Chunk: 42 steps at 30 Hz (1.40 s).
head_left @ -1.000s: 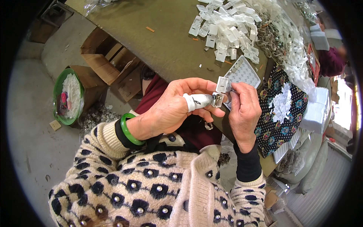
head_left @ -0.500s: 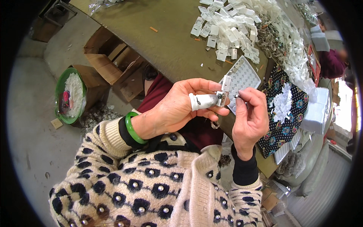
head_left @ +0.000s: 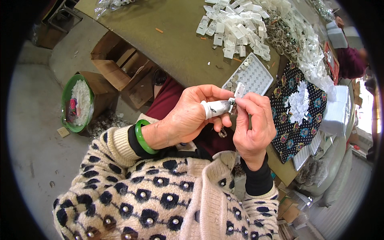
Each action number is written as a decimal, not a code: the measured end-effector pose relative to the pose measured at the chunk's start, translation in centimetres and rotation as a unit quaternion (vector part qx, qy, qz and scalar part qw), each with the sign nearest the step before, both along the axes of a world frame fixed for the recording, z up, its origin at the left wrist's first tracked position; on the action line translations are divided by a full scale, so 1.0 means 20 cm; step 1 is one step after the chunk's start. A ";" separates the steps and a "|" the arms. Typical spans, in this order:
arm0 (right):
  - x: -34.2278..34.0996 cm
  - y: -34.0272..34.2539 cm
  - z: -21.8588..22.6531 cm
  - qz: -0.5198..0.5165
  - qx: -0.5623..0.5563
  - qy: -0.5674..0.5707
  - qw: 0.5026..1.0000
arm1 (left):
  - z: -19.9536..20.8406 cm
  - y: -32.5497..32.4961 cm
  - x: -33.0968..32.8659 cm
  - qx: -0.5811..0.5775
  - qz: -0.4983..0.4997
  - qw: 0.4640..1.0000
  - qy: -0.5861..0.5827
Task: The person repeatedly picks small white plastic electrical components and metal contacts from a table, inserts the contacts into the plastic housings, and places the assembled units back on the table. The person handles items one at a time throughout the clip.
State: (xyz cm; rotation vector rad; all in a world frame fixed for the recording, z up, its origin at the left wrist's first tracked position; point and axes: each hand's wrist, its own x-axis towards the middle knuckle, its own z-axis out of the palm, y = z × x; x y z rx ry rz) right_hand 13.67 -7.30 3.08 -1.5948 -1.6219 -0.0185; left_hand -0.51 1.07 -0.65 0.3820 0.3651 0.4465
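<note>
**A:** What have you got in your hands?

**B:** Your left hand (head_left: 188,120) is wrapped around a small white tube (head_left: 216,108) with a grey patch on its side, and your fingers are clenched on it. The tube lies roughly level, raised in front of your chest and above your lap. Your right hand (head_left: 252,124) pinches a small white plastic clip (head_left: 239,90) right at the tube's metal tip; thumb and forefinger are closed on it.

**A:** How much room do you have?

**B:** The table (head_left: 160,36) edge runs diagonally just beyond your hands, with bare brown surface to the left of the parts. Below the edge, on your left, the floor is open past the cardboard boxes (head_left: 116,68).

**A:** And the containers?

**B:** A white tray (head_left: 256,76) of small cells sits on the table just behind your hands; a few cells at its near end hold small round grey pieces. Behind it lies a heap of white clips (head_left: 236,24). On the floor, a green bowl (head_left: 66,108) holds white scraps. A dark patterned cloth (head_left: 288,132) on your right carries a small white pile.
</note>
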 end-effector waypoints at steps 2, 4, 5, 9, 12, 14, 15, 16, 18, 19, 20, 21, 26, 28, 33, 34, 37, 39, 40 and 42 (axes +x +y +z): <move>0.02 -0.01 0.02 0.015 -0.023 0.022 0.999 | 0.00 -0.01 0.00 0.010 0.004 1.000 0.010; 0.03 -0.01 0.04 0.024 -0.038 0.039 0.998 | 0.01 -0.01 0.01 0.017 0.001 1.000 0.021; 0.03 -0.01 0.04 0.025 -0.042 0.046 0.998 | 0.01 -0.01 0.01 0.021 -0.001 0.999 0.028; 0.03 -0.02 0.05 0.026 -0.052 0.034 0.998 | 0.02 -0.02 0.01 0.017 0.005 0.999 0.037; 0.06 -0.02 0.07 0.033 -0.080 0.094 0.992 | 0.03 -0.02 0.01 0.022 -0.002 0.999 0.045; 0.07 -0.03 0.08 0.046 -0.092 0.125 0.987 | 0.04 -0.03 0.01 0.027 -0.012 0.998 0.049; 0.08 -0.03 0.08 0.054 -0.091 0.120 0.987 | 0.04 -0.03 0.01 0.022 -0.013 0.998 0.056; 0.08 -0.03 0.07 0.062 -0.090 0.115 0.987 | 0.04 -0.03 0.01 0.019 -0.014 0.998 0.063; 0.07 -0.04 0.06 0.053 -0.086 0.109 0.989 | 0.05 -0.04 0.02 0.015 -0.008 0.998 0.065; 0.06 -0.05 0.05 0.046 -0.081 0.109 0.990 | 0.05 -0.04 0.02 0.016 -0.001 0.998 0.061; 0.04 -0.05 0.04 0.032 -0.053 0.051 0.997 | 0.05 -0.04 0.02 0.017 0.005 0.998 0.056; 0.01 -0.05 0.02 0.015 -0.021 -0.004 1.000 | 0.05 -0.05 0.02 0.012 0.006 0.998 0.056; -0.08 -0.07 -0.05 -0.020 0.087 -0.080 0.993 | 0.05 -0.03 0.01 0.001 0.012 0.999 0.042; -0.11 -0.08 -0.06 -0.034 0.070 -0.109 0.991 | 0.04 -0.02 0.01 0.005 0.012 1.000 0.016; -0.15 -0.07 -0.09 -0.054 0.075 -0.136 0.986 | 0.02 -0.02 0.01 0.013 0.043 0.999 0.031; -0.15 -0.06 -0.10 -0.059 0.071 -0.132 0.987 | 0.02 -0.02 0.02 0.013 0.048 0.998 0.033; -0.17 -0.03 -0.11 -0.059 0.070 -0.136 0.986 | 0.00 -0.02 0.01 0.026 0.048 0.998 0.030; -0.19 -0.02 -0.10 -0.058 0.058 -0.152 0.985 | -0.02 -0.01 0.00 0.037 0.046 0.998 0.023; -0.20 -0.02 -0.09 -0.058 0.052 -0.160 0.984 | -0.02 0.00 -0.01 0.042 0.044 0.998 0.020; -0.20 -0.01 -0.07 -0.042 0.047 -0.163 0.985 | -0.03 0.00 -0.02 0.047 0.043 0.998 0.014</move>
